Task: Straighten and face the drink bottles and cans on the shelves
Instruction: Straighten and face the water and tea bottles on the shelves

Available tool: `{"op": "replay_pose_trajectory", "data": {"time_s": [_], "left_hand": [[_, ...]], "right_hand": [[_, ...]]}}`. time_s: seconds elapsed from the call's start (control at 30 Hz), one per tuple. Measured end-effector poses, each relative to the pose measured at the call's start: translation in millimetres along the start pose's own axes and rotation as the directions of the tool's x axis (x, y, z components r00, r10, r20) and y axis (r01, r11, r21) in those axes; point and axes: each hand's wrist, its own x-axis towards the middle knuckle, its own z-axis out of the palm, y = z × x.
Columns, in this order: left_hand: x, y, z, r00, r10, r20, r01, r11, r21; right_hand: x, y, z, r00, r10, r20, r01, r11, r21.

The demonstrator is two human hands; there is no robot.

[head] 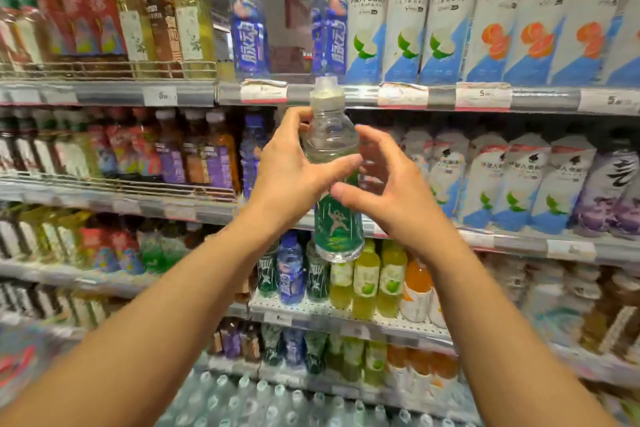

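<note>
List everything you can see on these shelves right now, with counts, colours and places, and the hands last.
Green-label bottle: one, clear with a pale cap, held in front of the shelves, centre.
Blue bottles: two, blue caps, top shelf centre, with a gap between them.
White bottles: a row, lime and orange pictures, top shelf right; count unclear at the edge.
Tea bottles: several, yellow and brown, top shelf left; blurred.
Yellow-green bottles: a few, lower shelf centre.
Price tags: several, white, on the shelf edges.
Left hand: grips the green-label bottle near its neck.
Right hand: fingers spread beside the bottle; contact unclear.
</note>
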Motion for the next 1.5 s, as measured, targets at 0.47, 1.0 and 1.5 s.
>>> {"op": "replay_pose_trajectory", "data": {"time_s": [0.47,1.0,1.5], "left_hand": [[-106.8,-124.1,13.3,0.881,-0.227,0.415,0.226,0.973,0.052],[-94.1,-332.8,43.0,0.827,-0.465,0.315,0.321,0.852,0.413],[-112.2,-341.8,30.2,0.898,-0.318,0.304,0.233,0.930,0.284]], "right_hand": [[-96.3,86.2,99.0,0.922,0.370,-0.118,-0.384,0.912,-0.142],[-169.3,107.5,128.9,0.683,0.672,-0.287,-0.728,0.658,-0.192],[-160.6,122.7,168.6,0.729,0.619,-0.291,-0.683,0.633,-0.365]]}}
